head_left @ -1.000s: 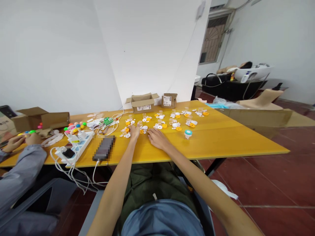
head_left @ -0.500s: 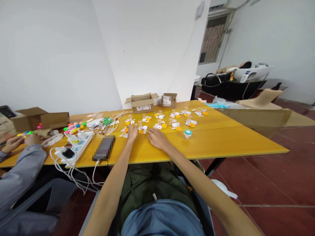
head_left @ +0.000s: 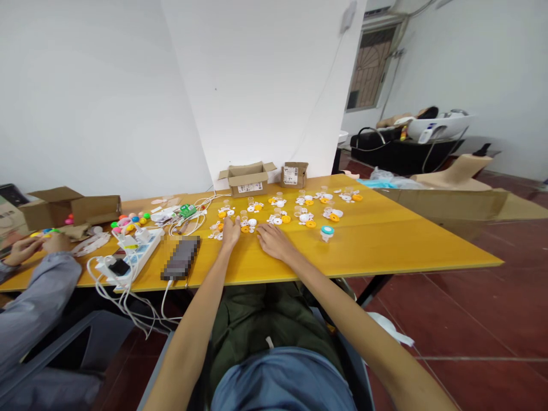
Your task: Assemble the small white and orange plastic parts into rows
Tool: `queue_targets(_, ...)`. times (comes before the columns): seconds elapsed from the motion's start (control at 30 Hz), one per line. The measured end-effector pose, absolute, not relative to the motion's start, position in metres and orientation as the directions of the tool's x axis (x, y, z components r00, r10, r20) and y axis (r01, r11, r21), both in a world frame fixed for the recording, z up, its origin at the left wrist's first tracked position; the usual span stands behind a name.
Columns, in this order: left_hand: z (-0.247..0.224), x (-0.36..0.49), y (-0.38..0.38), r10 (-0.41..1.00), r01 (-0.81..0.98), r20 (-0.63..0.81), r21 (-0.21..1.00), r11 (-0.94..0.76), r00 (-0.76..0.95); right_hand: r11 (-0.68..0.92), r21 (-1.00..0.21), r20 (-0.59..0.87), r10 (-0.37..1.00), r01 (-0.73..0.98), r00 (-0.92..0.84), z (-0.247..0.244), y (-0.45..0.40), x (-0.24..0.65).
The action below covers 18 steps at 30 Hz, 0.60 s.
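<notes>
Small groups of white and orange plastic parts with clear cups lie on the yellow table [head_left: 385,242]. My left hand [head_left: 232,231] rests between two groups, beside an orange ring [head_left: 245,229]; its fingers are too small to read clearly. On the other side of that ring, my right hand [head_left: 272,240] lies palm down with its fingers spread, just below a group with an orange disc [head_left: 285,219]. To the right stands a clear cup with a teal-rimmed lid [head_left: 327,233], apart from both hands.
Two cardboard boxes [head_left: 248,181] [head_left: 294,175] stand at the back. Left of me are a phone [head_left: 181,258], a power strip [head_left: 139,254] with white cables, and colourful balls [head_left: 128,222]. A co-worker's hands [head_left: 57,244] are at the far left by an open box [head_left: 96,210].
</notes>
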State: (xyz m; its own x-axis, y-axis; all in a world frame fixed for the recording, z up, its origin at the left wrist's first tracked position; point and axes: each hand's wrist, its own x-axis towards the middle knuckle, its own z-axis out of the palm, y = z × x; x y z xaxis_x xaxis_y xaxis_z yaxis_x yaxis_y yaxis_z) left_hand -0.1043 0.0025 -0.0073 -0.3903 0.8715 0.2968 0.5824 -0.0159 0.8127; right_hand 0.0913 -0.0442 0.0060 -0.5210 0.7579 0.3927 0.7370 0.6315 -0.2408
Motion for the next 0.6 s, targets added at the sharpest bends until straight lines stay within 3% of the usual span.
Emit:
queue_targets(0.2, -0.015, -0.101, 0.001, 0.846, 0.651, 0.381, 0.757, -0.054, -0.373, 0.645, -0.240, 0.413, 0.744, 0.726, -0.525, 0.003, -0.042, 0.093)
queue_targets(0.6, 0.001, -0.088, -0.018, 0.898, 0.664, 0.327, 0.746, -0.054, -0.295, 0.638, -0.217, 0.393, 0.750, 0.739, -0.532, 0.010, -0.050, 0.093)
